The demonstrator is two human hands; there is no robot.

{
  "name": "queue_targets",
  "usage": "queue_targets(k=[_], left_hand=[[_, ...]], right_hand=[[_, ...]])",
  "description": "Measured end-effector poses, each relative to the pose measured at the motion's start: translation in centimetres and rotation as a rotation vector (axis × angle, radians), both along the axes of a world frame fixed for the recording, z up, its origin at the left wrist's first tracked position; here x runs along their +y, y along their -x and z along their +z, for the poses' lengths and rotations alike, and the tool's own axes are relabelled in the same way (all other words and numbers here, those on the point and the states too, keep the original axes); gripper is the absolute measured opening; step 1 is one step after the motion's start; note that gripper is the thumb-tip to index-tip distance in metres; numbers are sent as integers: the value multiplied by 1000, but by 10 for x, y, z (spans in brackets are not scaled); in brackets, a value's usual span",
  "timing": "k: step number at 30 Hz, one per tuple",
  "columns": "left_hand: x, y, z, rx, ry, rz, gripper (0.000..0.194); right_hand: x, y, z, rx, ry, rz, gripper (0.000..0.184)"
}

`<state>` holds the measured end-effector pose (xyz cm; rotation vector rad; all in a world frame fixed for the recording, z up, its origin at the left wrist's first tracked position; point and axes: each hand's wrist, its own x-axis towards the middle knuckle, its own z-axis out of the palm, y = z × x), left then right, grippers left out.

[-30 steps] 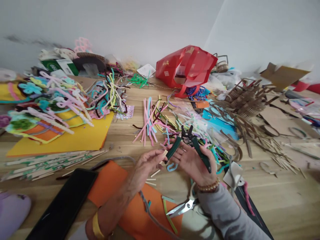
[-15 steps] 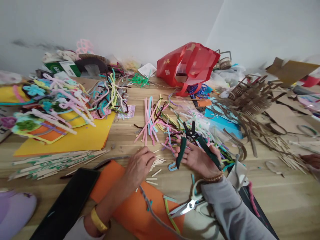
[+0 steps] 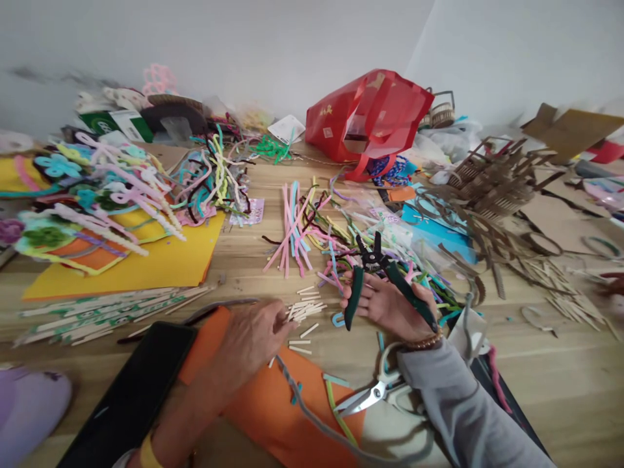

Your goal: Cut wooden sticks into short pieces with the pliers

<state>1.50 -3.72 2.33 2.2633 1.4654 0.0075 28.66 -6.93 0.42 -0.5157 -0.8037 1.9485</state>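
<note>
My left hand (image 3: 260,331) is low over the table with its fingertips pressed together at the left edge of a pile of short cut wooden sticks (image 3: 308,311). Whatever lies between those fingertips is hidden. In my right hand (image 3: 390,309), palm up, rest wire strippers (image 3: 374,260) with dark green handles; handles and jaws are spread. A light blue bent pipe cleaner piece (image 3: 338,320) lies just left of the right palm. Below it, scissors (image 3: 373,394) with pale handles lie partly on an orange sheet (image 3: 273,416). Pink and blue pipe cleaners (image 3: 292,231) lie crossed beyond the sticks.
A black phone-like slab (image 3: 139,390) and long paper-wrapped sticks (image 3: 107,315) lie left. Pipe-cleaner flowers (image 3: 97,195) cover a yellow sheet (image 3: 195,260). A red bag (image 3: 336,123) stands at the back; small woven baskets (image 3: 497,182) are right. Another person's hand (image 3: 614,286) shows at the right edge.
My left hand has drawn slightly left and down, uncovering more of the short sticks. My right hand still holds the wire strippers in much the same pose. The view has shifted slightly.
</note>
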Motion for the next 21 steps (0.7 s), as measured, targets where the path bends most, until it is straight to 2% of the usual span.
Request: queue_targets(k=[3,7,14,17,21], left_hand=[[-6,3,-3,36,13,-70,10],[-6,7,-7,-18,45,-112,12],[2,3,6,-89,65,-96,14],[9,-4,7,-84,-4,-96,16],[26,-14,-3,-107,-229,-140,18]], right_hand=[[0,0,0,-5,-4,4,82],[-1,1,0,-18,5,-7,85],[-2,0,0,-38,3,-13,85],[-1,-1,-2,-36,18,-19,85],[-1,-1,-2,-32,20,-11,83]])
